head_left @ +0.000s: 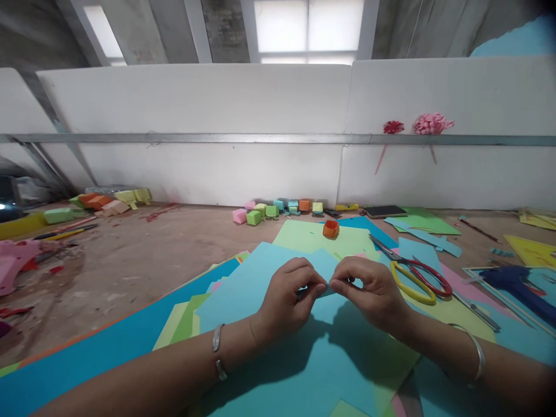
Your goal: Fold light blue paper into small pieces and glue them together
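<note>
My left hand (290,294) and my right hand (370,289) meet over the middle of the table. Thumb and forefinger of each are pinched on a small folded blue paper strip (329,291), mostly hidden by the fingers. Below them lie light blue paper sheets (243,289), and the hands cast shadows on these. Just beyond the fingers a small orange paper ring (330,229) stands on a pale green sheet (295,233). To the right of my right hand lie scissors (419,278) with red and yellow handles.
Small coloured paper boxes (254,217) stand near the white panel (195,98). A craft knife (476,311), a dark blue glue gun (516,284) and a phone (385,211) lie to the right. At the left are a pink glue gun (15,260) and pencils (65,233).
</note>
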A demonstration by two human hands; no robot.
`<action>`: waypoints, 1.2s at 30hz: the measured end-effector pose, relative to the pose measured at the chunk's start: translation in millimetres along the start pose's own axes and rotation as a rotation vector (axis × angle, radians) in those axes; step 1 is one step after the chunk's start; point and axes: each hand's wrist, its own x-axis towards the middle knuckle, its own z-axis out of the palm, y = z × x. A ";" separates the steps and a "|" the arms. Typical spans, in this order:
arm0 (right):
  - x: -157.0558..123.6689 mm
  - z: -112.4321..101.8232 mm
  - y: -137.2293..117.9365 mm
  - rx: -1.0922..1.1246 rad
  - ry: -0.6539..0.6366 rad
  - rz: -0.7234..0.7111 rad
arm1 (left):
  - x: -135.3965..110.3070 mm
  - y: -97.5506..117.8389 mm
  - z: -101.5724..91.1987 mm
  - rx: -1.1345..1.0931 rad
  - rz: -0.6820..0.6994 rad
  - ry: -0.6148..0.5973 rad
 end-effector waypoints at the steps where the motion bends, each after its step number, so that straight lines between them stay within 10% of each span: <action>1: 0.1 -0.2 -0.1 -0.002 -0.006 -0.002 | -0.2 0.0 0.1 -0.008 -0.006 -0.013; 10: -1.1 0.8 5.4 -0.034 -0.059 0.010 | -0.8 -6.3 2.7 -0.086 -0.085 -0.064; 16: 2.0 1.4 9.3 0.008 -0.015 0.134 | 3.6 -13.9 2.0 -0.265 -0.343 0.128; 36: -0.9 7.8 -1.3 0.146 -0.175 0.460 | 9.0 4.3 -0.7 -0.499 -0.622 -0.019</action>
